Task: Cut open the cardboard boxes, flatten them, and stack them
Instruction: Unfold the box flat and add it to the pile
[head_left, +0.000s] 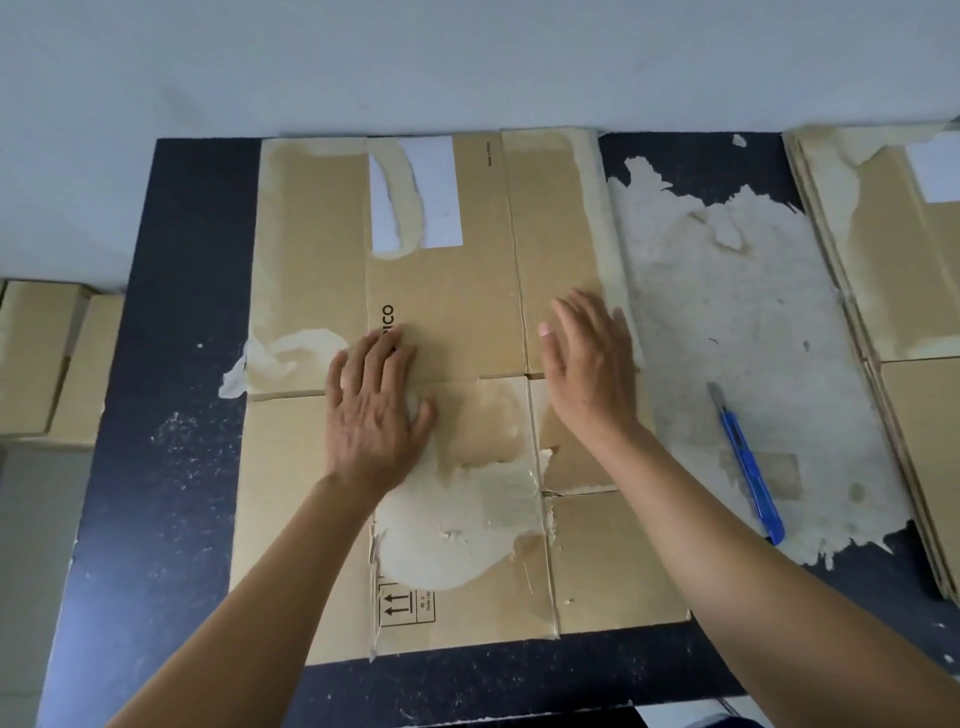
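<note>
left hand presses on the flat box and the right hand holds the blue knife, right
No. The head view shows the knife lying on the table right of the box; the right hand is open, holding nothing. The left hand does press on the box.

Flattened box lies on the counter, centre, its far edge against the wall. My left fingers lie flat on its middle panel. My right fingers are over the next panel to the right, near the box's right edge. Knife lies on the counter right of the box, apart from it, on a patch of stuck paper. Stack of flattened boxes sits further right. Past the counter's left edge: two more boxes, side by side.
</note>
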